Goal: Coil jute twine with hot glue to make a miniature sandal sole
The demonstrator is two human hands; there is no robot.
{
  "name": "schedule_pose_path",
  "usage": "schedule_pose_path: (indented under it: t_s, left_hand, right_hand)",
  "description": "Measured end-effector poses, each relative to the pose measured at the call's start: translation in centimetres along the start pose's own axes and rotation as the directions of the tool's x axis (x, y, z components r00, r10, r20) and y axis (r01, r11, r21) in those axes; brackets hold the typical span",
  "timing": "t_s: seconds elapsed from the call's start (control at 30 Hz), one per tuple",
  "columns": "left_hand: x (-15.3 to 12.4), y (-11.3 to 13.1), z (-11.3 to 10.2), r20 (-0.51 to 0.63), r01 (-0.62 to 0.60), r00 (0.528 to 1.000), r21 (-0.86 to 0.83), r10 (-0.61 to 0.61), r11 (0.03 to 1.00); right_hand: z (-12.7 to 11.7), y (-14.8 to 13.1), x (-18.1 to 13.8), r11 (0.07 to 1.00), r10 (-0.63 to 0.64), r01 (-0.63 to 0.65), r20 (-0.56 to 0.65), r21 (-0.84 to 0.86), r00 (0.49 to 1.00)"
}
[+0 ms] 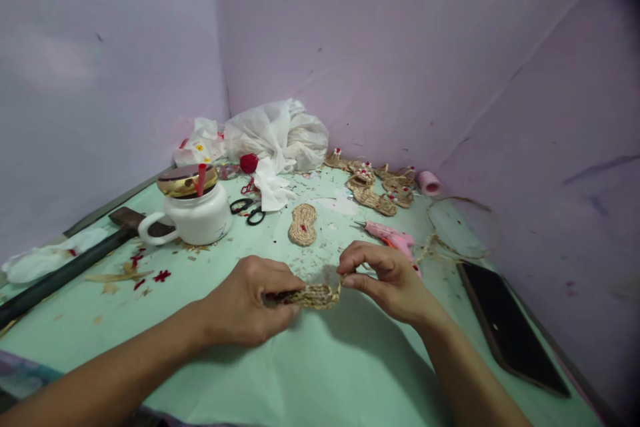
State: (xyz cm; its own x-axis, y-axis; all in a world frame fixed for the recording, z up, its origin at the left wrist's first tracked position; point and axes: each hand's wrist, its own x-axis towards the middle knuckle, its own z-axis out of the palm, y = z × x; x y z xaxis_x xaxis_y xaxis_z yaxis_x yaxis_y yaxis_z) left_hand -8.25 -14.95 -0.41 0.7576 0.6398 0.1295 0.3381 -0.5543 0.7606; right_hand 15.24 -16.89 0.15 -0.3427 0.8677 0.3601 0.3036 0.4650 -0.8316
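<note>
Between my hands is a small coiled jute piece [318,296], held above the table and seen nearly edge-on. My left hand [253,300] is closed round its left end, so that end is hidden. Thumb and fingers of my right hand [380,277] pinch a jute cord [341,283] at the piece's right end. A finished-looking jute sole [303,225] with a red mark lies flat just beyond. The pink glue gun [387,235] rests behind my right hand, its nozzle pointing left.
A white mug [203,217] with a gold lid, black-handled scissors [249,209] and a hammer [75,265] are at the left. Small jute slippers [373,193] and plastic bags [280,133] stand by the wall. A phone [510,323] lies right, near loose cord [431,240].
</note>
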Motion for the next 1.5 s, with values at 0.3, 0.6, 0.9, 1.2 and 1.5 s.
schedule_pose_path:
  t_s: [0.3, 0.6, 0.9, 1.2, 1.5]
  left_hand:
    - [-0.3, -0.3, 0.2, -0.046, -0.197, 0.978, 0.138, 0.205, 0.971]
    - [0.1, -0.2, 0.6, -0.054, -0.038, 0.997, 0.156, 0.047, 0.987]
    - [0.0, -0.3, 1.6, -0.115, 0.085, 0.993, 0.44, -0.037, 0.894]
    - [0.3, -0.1, 1.6, 0.023, 0.096, 0.993, 0.397, -0.114, 0.913]
    - [-0.1, 0.4, 0.2, 0.006, 0.137, 0.989, 0.38, -0.151, 0.915]
  right_hand:
    - [0.3, -0.2, -0.1, 0.998, 0.008, -0.008, -0.007, 0.067, 1.0]
    - [1.3, 0.7, 0.2, 0.996, -0.039, 0.035, -0.047, -0.078, 0.998]
    - [2.2, -0.2, -1.3, 0.927, -0.096, 0.041, -0.13, -0.373, 0.987]
    - [5.3, -0.8, -2.5, 0.764, 0.183, -0.086, 0.088, -0.639, 0.979]
    - [6.0, -0.7, -2.8, 0.773, 0.198, -0.14, 0.025, -0.619, 0.98]
